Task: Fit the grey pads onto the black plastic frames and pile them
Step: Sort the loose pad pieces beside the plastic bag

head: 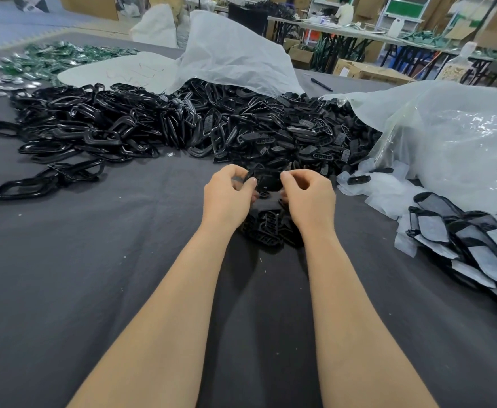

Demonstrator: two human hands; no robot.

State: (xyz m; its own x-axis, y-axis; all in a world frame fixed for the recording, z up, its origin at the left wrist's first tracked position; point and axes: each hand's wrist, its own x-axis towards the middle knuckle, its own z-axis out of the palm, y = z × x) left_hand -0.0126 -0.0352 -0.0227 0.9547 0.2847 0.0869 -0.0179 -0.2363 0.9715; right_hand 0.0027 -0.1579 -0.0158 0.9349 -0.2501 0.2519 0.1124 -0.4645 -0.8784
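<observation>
Both of my hands hold one black plastic frame [266,181] between them, a little above the dark cloth. My left hand [229,192] pinches its left end and my right hand [307,195] pinches its right end. Whether a grey pad sits on that frame is hidden by my fingers. Just below my wrists lies a small pile of black frames [266,228]. A large heap of loose black frames [300,134] spreads behind my hands. Grey pads [474,245] with black edging lie stacked at the right.
Bigger black plastic loops [94,125] cover the left of the dark cloth table [94,260]. Clear plastic bags [453,142] and a white sheet [232,54] lie over the heaps. Green parts [55,57] sit far left, a pen [321,84] at the back. A person sits at a far table.
</observation>
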